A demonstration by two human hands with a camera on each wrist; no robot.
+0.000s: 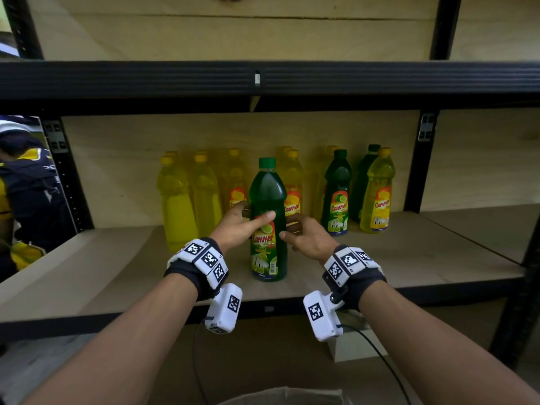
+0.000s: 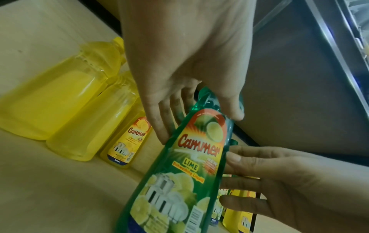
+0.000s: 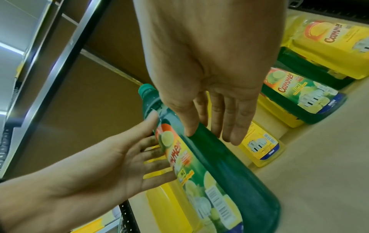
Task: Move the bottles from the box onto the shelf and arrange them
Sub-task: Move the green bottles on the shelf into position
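Bottles of dish soap are being stocked on a wooden shelf (image 1: 423,258) in a black metal rack. One green bottle (image 1: 267,200) stands upright near the front of the board, apart from the rest, its lime label facing the viewer. The left hand (image 1: 239,229) lies against its left side with fingers fairly straight and the thumb across the top of the label; the right hand (image 1: 306,236) is at its right side, fingers loosely extended, thumb tip at the bottle's edge. Neither hand is wrapped around the bottle; they seem to be steadying or turning it. Behind it, a loose row stands toward the back: yellow bottles (image 1: 178,200) on the left and centre, then a second green bottle (image 1: 337,194), a third green bottle (image 1: 362,182) farther back, and another yellow bottle (image 1: 378,194) at the right end. Only the rim of a cardboard box (image 1: 280,397) shows at the bottom edge, so whatever remains inside is hidden. Most stocking appears done; this bottle probably still needs sliding back into line.
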